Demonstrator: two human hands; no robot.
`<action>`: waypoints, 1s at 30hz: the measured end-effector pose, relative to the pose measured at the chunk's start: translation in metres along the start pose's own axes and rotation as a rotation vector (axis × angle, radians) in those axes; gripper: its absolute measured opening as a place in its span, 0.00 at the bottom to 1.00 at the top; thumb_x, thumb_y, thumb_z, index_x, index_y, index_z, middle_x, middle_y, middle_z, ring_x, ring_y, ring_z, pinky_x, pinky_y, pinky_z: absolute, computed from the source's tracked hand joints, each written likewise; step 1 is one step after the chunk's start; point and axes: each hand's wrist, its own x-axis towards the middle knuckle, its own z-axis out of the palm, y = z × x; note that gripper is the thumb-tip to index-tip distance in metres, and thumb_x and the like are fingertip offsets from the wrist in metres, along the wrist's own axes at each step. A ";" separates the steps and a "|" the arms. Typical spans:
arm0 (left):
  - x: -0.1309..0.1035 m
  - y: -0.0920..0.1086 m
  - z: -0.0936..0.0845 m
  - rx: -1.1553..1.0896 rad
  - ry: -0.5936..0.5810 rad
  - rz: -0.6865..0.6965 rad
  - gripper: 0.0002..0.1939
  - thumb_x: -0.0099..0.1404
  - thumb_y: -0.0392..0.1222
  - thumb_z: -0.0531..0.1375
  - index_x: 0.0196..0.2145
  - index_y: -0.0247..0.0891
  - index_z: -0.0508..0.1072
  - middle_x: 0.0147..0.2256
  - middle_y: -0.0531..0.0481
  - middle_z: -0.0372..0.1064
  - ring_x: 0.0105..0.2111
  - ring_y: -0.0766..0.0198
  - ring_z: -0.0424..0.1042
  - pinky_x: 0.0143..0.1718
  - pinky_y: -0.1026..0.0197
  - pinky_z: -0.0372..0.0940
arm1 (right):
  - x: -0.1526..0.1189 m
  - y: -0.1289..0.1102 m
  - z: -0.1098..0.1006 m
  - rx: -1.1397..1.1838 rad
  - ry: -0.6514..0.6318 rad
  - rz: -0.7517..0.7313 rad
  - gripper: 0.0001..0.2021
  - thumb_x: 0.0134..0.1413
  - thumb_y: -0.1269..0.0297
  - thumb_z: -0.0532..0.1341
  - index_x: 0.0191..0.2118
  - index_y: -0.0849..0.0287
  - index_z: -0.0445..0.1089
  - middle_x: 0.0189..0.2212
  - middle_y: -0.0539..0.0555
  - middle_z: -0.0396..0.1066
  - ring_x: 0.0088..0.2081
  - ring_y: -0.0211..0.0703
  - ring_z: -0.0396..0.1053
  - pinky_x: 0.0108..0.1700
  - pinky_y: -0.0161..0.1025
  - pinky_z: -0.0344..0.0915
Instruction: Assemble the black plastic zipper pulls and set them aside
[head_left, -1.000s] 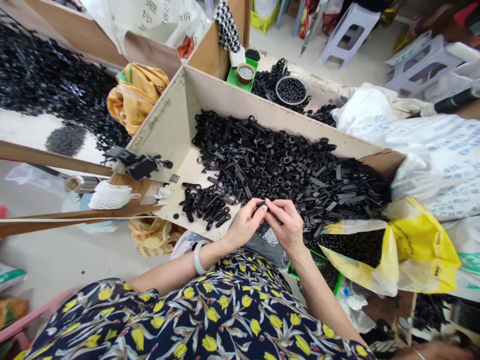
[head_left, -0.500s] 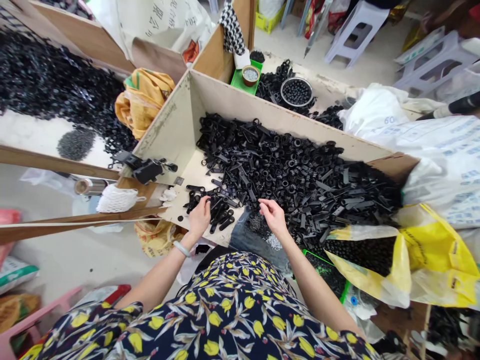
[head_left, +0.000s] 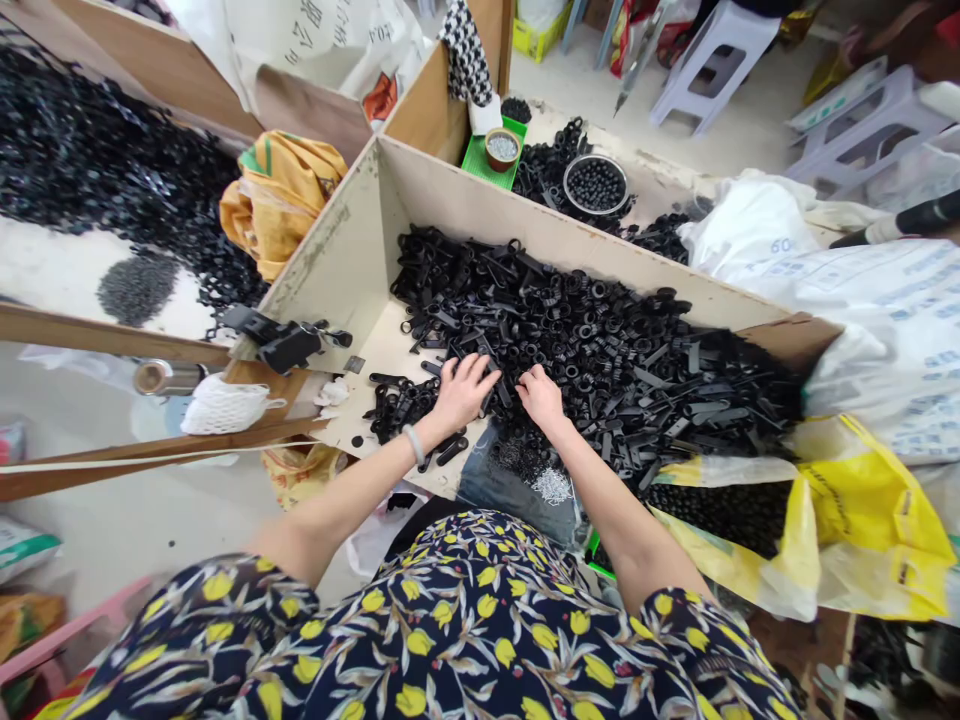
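A big heap of black plastic parts (head_left: 570,320), mostly flat strips and rings, fills the middle of the wooden bin. My left hand (head_left: 463,392) lies over the near left edge of the heap with its fingers apart, and touches strips there. Close by on the right, my right hand (head_left: 540,398) has its fingers drawn together at the heap's edge. Whatever may be between those fingertips is hidden. A smaller pile of black parts (head_left: 401,405) lies left of my left wrist. Small silver pieces (head_left: 553,486) sit on a dark cloth (head_left: 487,480) below my right hand.
A wooden partition (head_left: 585,240) runs behind the heap. A black clamp-like device (head_left: 292,340) is fixed at the left corner. Beyond the partition stands a metal bowl (head_left: 596,185) of round black pieces. A yellow plastic bag (head_left: 870,500) and white sacks (head_left: 862,300) crowd the right.
My left hand has moved right from the smaller pile to the heap's edge, and its fingers have spread. My right hand has shifted slightly upward and stays near the heap's edge.
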 end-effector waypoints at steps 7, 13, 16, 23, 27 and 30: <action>0.080 -0.009 0.004 -0.102 -0.185 0.304 0.13 0.69 0.28 0.54 0.38 0.32 0.79 0.41 0.34 0.76 0.53 0.47 0.70 0.61 0.38 0.56 | -0.033 0.001 -0.021 0.412 0.127 0.062 0.18 0.63 0.48 0.60 0.44 0.59 0.75 0.38 0.56 0.77 0.34 0.44 0.77 0.44 0.46 0.77; 0.088 0.008 -0.022 -0.362 -0.090 0.226 0.12 0.75 0.39 0.53 0.45 0.36 0.77 0.39 0.43 0.77 0.40 0.59 0.74 0.50 0.55 0.65 | -0.075 -0.015 -0.046 0.920 0.187 0.088 0.25 0.61 0.42 0.63 0.54 0.57 0.74 0.38 0.55 0.81 0.33 0.42 0.79 0.39 0.44 0.80; 0.077 0.040 -0.037 -0.534 -0.025 -0.012 0.14 0.78 0.43 0.50 0.48 0.38 0.73 0.36 0.48 0.76 0.34 0.62 0.74 0.39 0.60 0.65 | -0.092 -0.031 -0.064 1.158 0.176 0.092 0.19 0.57 0.50 0.70 0.49 0.55 0.77 0.37 0.53 0.81 0.32 0.40 0.78 0.38 0.41 0.80; 0.090 0.079 -0.038 -0.881 0.009 -0.457 0.16 0.69 0.36 0.58 0.55 0.36 0.68 0.49 0.39 0.73 0.49 0.53 0.73 0.55 0.49 0.66 | -0.097 -0.052 -0.080 1.202 0.201 0.077 0.16 0.55 0.52 0.72 0.46 0.54 0.79 0.40 0.53 0.81 0.34 0.40 0.78 0.40 0.42 0.81; 0.084 0.084 -0.050 -1.039 -0.125 -0.427 0.19 0.69 0.31 0.53 0.55 0.35 0.69 0.43 0.43 0.74 0.38 0.59 0.75 0.44 0.55 0.71 | -0.104 -0.052 -0.087 1.070 0.255 -0.005 0.15 0.58 0.51 0.70 0.47 0.52 0.80 0.40 0.52 0.78 0.33 0.40 0.77 0.38 0.42 0.81; 0.056 0.095 -0.074 -1.385 -0.309 -0.344 0.15 0.70 0.35 0.53 0.53 0.36 0.70 0.37 0.49 0.73 0.29 0.67 0.71 0.34 0.63 0.68 | -0.116 -0.053 -0.099 0.778 0.328 -0.173 0.12 0.64 0.54 0.66 0.48 0.51 0.81 0.43 0.54 0.77 0.34 0.39 0.77 0.38 0.41 0.79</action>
